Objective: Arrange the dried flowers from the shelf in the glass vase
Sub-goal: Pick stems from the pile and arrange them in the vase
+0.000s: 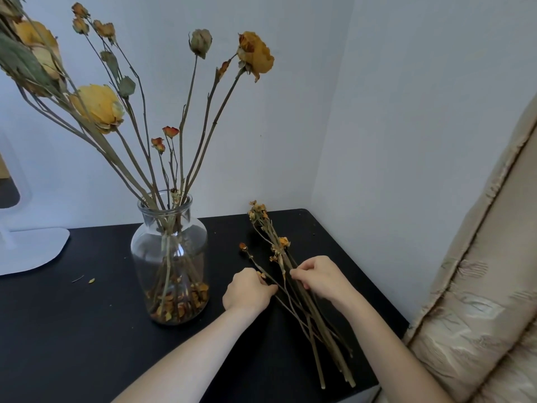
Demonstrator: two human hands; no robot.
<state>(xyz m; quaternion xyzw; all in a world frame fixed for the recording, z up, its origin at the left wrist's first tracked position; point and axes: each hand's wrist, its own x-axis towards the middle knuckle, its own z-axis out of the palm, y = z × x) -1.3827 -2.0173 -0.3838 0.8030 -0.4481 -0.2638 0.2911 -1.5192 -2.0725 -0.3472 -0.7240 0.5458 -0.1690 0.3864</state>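
Black tabletop (87, 330) in pale-walled corner: clear glass vase (170, 257), already part-filled, at 9 o'clock of loose bundle of dried yellow-flowered stems (322, 327); left hand (250, 289) pinches one thin stem (252, 260), right hand (318, 276) grips the thicker ones, likely teasing them apart.

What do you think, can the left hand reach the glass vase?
Probably yes: the left hand sits just right of the glass vase, only bare black tabletop between them, though it holds loose dried stems.
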